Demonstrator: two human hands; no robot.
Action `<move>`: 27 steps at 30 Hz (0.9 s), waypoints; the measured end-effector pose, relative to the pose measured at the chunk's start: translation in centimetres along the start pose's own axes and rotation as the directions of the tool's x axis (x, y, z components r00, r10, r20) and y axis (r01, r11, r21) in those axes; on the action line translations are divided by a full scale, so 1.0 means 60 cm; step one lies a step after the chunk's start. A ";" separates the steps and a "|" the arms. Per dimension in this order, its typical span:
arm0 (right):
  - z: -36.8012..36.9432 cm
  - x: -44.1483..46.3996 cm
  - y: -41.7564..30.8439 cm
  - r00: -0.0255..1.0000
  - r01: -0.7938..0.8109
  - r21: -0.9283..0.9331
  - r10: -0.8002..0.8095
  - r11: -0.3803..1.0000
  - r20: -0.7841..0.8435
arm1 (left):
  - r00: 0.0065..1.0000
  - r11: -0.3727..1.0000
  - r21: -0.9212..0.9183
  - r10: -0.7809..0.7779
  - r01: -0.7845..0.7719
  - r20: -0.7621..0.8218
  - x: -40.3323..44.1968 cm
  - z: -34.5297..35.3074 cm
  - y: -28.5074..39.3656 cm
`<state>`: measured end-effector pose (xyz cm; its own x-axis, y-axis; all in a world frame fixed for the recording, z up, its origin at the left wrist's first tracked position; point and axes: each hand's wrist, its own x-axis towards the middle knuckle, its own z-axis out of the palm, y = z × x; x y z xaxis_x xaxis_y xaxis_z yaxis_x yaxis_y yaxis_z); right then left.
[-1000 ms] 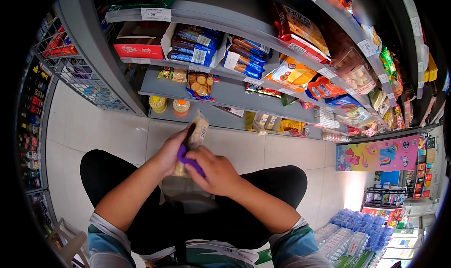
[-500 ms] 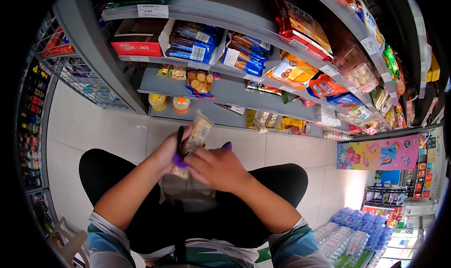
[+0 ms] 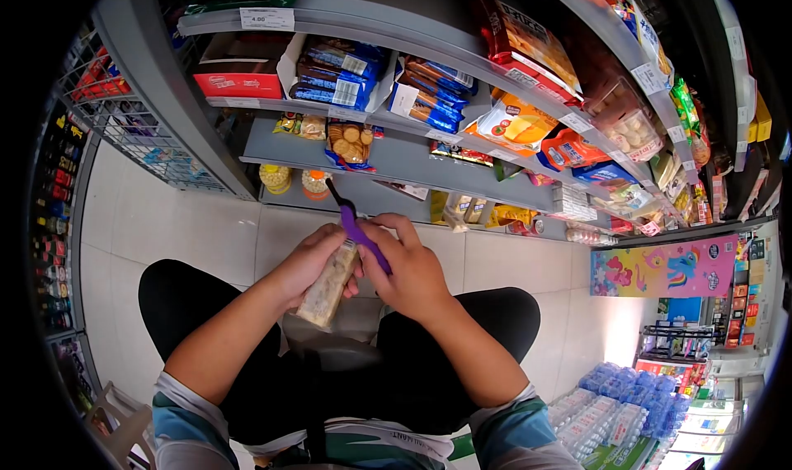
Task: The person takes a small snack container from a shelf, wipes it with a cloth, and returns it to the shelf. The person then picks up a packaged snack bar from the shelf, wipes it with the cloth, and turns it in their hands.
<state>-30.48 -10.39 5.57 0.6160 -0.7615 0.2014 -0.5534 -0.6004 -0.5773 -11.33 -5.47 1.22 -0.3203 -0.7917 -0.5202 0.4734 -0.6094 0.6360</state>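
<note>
My left hand [image 3: 312,260] is closed around a clear, long snack packet [image 3: 325,293] with pale contents. The packet tilts, its lower end pointing toward my lap. In my right hand [image 3: 408,268] is a purple-handled tool [image 3: 360,232] with a thin black end, which points up and left. The tool crosses the packet's top end, and my two hands nearly meet there. Fingers cover part of both items, so I cannot tell what kind of tool it is.
Ahead stands a grey shelf [image 3: 396,185] holding boxed and bagged snacks, including blue wafer packs [image 3: 334,78] and jars [image 3: 275,178] at the bottom. A wire rack [image 3: 140,132] is at left. Bottled water packs [image 3: 610,412] sit at lower right. My bent knees flank my hands.
The packet has shifted down, its lower end nearer my lap. The purple tool has swung from below my left fingers to the packet's top, with its black end upward.
</note>
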 end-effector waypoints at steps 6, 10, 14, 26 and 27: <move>0.009 -0.018 -0.022 0.987 0.123 0.100 -0.132 0.987 0.092 | 0.962 0.979 -0.169 0.068 -0.115 -0.264 0.013 -0.003 -0.011; 0.008 -0.027 -0.032 0.919 0.329 0.188 -0.360 0.925 0.161 | 0.985 0.985 -0.153 0.050 -0.076 -0.166 0.037 -0.060 -0.022; 0.016 -0.028 -0.028 0.866 0.440 0.231 -0.478 0.868 0.147 | 0.986 0.967 -0.233 0.063 -0.099 -0.157 0.027 -0.042 -0.008; -0.004 -0.002 -0.004 0.994 -0.031 0.083 0.039 0.996 -0.099 | 0.963 0.953 -0.282 -0.034 0.112 0.268 0.013 -0.043 -0.027; 0.001 -0.001 0.003 0.987 -0.036 0.068 0.046 0.997 -0.152 | 0.966 0.959 -0.266 -0.026 0.097 0.259 0.011 -0.035 -0.018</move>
<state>-30.60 -10.44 5.39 0.4978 -0.8164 0.2925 -0.5357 -0.5548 -0.6366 -10.35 -5.27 -1.00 -0.5338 -0.7596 -0.3716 0.6411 -0.6501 0.4079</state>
